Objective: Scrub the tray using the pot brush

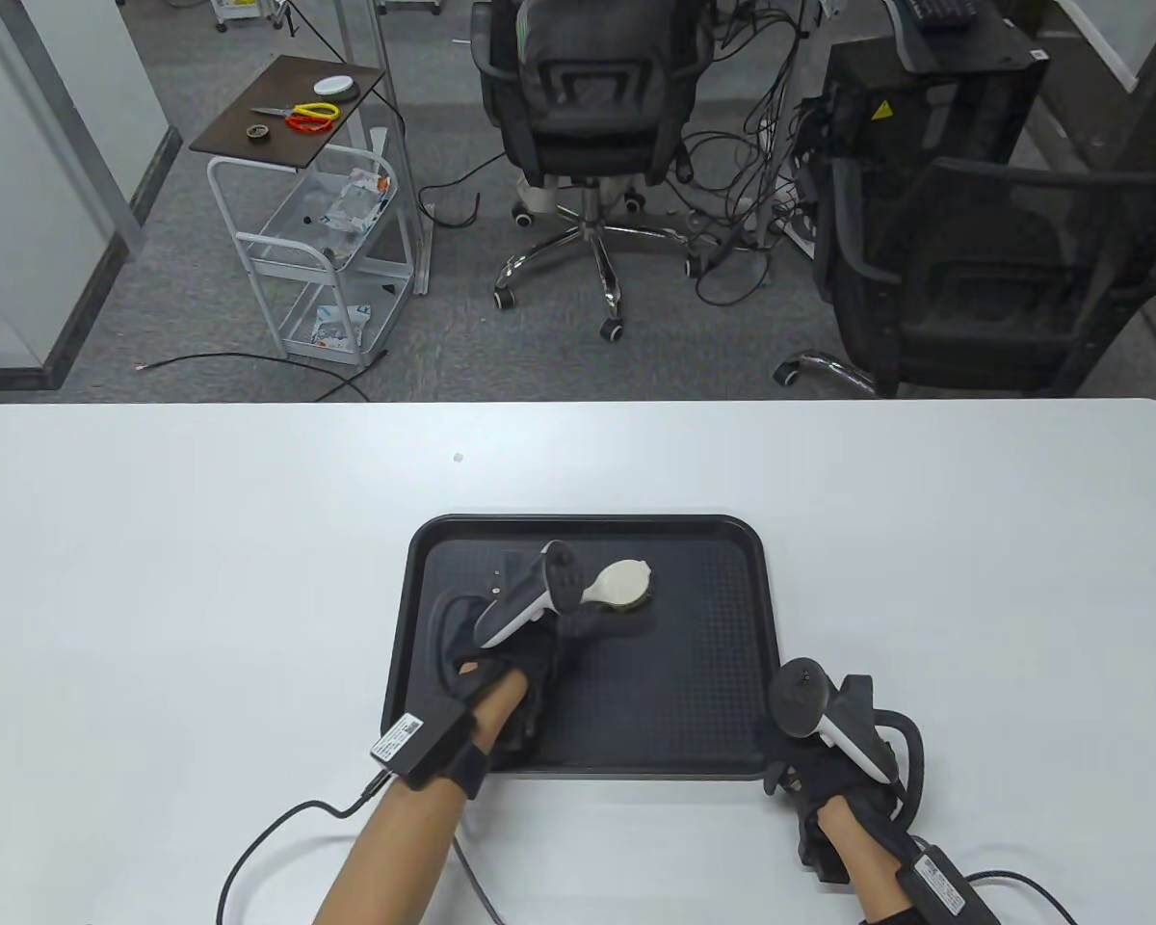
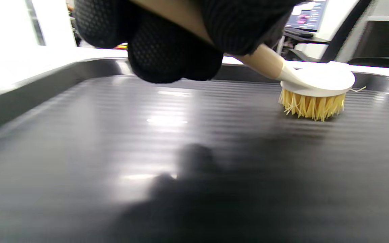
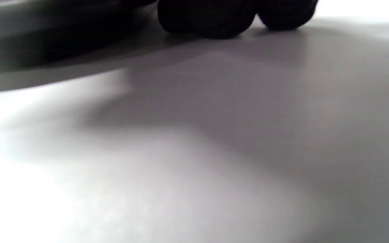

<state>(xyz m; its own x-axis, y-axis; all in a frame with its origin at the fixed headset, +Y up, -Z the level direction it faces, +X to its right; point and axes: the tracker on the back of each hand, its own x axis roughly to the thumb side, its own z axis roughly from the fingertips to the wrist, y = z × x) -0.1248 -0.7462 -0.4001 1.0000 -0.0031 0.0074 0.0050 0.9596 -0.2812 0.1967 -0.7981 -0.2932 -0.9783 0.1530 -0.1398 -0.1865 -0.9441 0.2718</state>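
Legible text: none. Markings present but unreadable:
- White printed label [image 1: 402,732] on the black box strapped at the left wrist; print too small to read.
- White label [image 1: 936,879] on the matching box at the right wrist; likewise unreadable.
- Yellow triangular warning sign [image 1: 883,109] on the black cabinet [image 1: 934,101] beyond the desk; symbol indistinct.

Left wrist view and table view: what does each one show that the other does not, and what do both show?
Only the left wrist view shows the pot brush with its yellow bristles touching the tray floor. Only the table view shows the right hand at the tray's near right corner, and the white table. Both show the left hand gripping the brush handle over the black tray.
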